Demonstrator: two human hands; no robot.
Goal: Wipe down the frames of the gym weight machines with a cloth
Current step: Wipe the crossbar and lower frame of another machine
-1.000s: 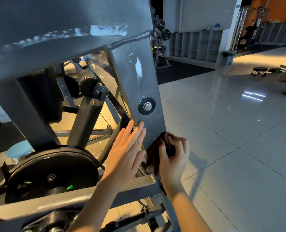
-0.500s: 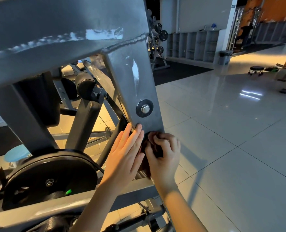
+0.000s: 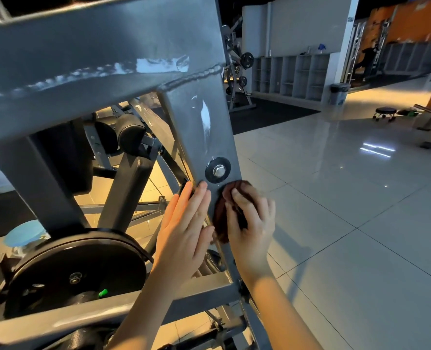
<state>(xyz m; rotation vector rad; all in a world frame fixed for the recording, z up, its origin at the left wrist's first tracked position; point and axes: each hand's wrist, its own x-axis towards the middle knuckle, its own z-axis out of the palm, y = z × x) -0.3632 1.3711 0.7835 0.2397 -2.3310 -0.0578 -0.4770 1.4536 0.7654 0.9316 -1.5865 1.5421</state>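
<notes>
A grey steel machine frame (image 3: 199, 127) fills the left and centre, with a slanted upright post carrying a bolt with a black washer (image 3: 218, 170). My right hand (image 3: 249, 223) presses a dark brown cloth (image 3: 222, 218) flat against the post just below the bolt. My left hand (image 3: 184, 228) lies open and flat on the post's left edge, fingers pointing up, touching the frame beside the cloth. Most of the cloth is hidden under my right fingers.
A black weight plate (image 3: 78, 276) hangs low on the left behind a lower crossbar (image 3: 88, 314). Black pads (image 3: 130, 135) sit inside the machine. Glossy tiled floor (image 3: 348, 223) spreads to the right, with a rolling stool (image 3: 385, 113), grey cubby shelves (image 3: 292, 74) and a plate rack (image 3: 237, 79) farther off.
My right hand has slid the cloth up the post from its lower right edge to just under the bolt. My left hand has crept up slightly along the post's left edge.
</notes>
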